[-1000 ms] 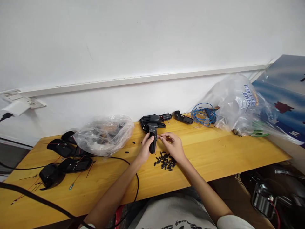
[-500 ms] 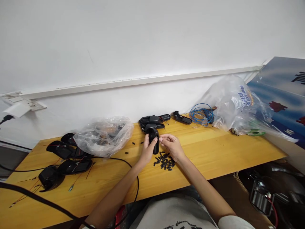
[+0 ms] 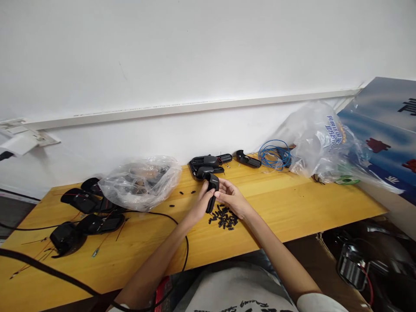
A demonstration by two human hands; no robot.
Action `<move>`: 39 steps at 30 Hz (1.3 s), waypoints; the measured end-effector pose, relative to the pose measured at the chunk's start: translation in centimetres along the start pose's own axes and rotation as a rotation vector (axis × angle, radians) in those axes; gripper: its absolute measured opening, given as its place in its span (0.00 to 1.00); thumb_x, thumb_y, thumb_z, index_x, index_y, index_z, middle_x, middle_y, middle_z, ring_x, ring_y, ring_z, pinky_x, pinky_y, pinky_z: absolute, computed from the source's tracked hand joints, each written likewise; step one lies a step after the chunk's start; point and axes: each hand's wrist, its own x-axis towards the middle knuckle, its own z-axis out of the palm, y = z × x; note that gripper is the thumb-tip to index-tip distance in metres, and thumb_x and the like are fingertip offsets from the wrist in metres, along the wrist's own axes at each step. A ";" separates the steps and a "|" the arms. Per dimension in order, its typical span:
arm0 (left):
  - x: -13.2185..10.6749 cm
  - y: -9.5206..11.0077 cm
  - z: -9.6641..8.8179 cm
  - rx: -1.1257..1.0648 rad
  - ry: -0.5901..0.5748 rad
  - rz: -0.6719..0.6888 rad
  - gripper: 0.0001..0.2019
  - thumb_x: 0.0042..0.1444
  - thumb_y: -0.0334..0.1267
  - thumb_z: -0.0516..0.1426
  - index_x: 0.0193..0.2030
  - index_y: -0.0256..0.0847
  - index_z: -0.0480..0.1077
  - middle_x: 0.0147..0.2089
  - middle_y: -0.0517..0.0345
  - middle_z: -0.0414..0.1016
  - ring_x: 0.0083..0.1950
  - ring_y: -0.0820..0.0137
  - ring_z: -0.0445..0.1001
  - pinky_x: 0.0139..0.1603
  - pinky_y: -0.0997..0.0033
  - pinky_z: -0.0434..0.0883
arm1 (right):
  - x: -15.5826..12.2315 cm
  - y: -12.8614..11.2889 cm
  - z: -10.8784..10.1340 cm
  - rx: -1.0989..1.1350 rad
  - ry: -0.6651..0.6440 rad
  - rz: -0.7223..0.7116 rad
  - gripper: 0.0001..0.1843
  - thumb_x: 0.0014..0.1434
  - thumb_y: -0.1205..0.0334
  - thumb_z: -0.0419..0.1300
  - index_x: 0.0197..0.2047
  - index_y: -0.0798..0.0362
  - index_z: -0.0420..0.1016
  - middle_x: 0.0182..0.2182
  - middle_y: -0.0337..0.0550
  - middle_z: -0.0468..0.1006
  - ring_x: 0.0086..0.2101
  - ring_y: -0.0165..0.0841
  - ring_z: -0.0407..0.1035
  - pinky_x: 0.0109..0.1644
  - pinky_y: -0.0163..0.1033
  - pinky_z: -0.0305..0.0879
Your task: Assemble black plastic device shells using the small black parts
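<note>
A black plastic housing (image 3: 212, 183) with a curved, hook-like top and a long narrow lower part is held above the table. My left hand (image 3: 199, 208) grips its left side, thumb across the front. On the right edge, the fingers of my right hand (image 3: 234, 201) close against the housing, some of them hidden behind it. Whether a small part is also pinched there I cannot make out. Just below my hands lies a pile of small black parts (image 3: 224, 217). A few more loose small black pieces (image 3: 172, 206) are scattered to the left.
Similar black housings (image 3: 208, 162) lie by the wall, and more with thin wires (image 3: 104, 223) lie at left. A clear plastic bag (image 3: 139, 184), a blue wire coil (image 3: 274, 155) and a large plastic bag (image 3: 315, 143) stand around. A black cable (image 3: 177, 222) crosses the wooden table (image 3: 292, 208).
The housing has turned and tilted in my hands, so its smooth outer curve shows now. My right hand's fingers have moved from a pinch beside it to around its right edge.
</note>
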 end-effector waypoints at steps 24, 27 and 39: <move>-1.6 5.1 -0.1 0.411 -0.008 0.328 0.31 0.43 0.38 0.80 0.56 0.48 0.86 0.55 0.43 0.86 0.59 0.43 0.83 0.71 0.43 0.74 | -1.3 -1.3 0.9 0.057 0.029 -0.107 0.45 0.45 0.42 0.84 0.64 0.36 0.75 0.63 0.43 0.82 0.61 0.47 0.78 0.68 0.55 0.77; -1.4 5.3 -0.5 0.533 -0.087 0.420 0.31 0.45 0.41 0.79 0.58 0.49 0.85 0.56 0.43 0.86 0.58 0.43 0.83 0.71 0.41 0.71 | -1.6 -1.0 0.8 0.026 0.022 -0.119 0.46 0.47 0.40 0.83 0.65 0.35 0.73 0.64 0.44 0.81 0.63 0.48 0.77 0.69 0.57 0.76; -1.3 4.5 -1.9 0.752 -0.176 0.660 0.29 0.46 0.50 0.75 0.55 0.45 0.82 0.49 0.43 0.87 0.47 0.47 0.84 0.61 0.45 0.72 | -3.2 -1.1 0.0 -0.070 -0.045 -0.110 0.48 0.45 0.42 0.87 0.62 0.35 0.66 0.68 0.45 0.79 0.67 0.46 0.75 0.72 0.55 0.73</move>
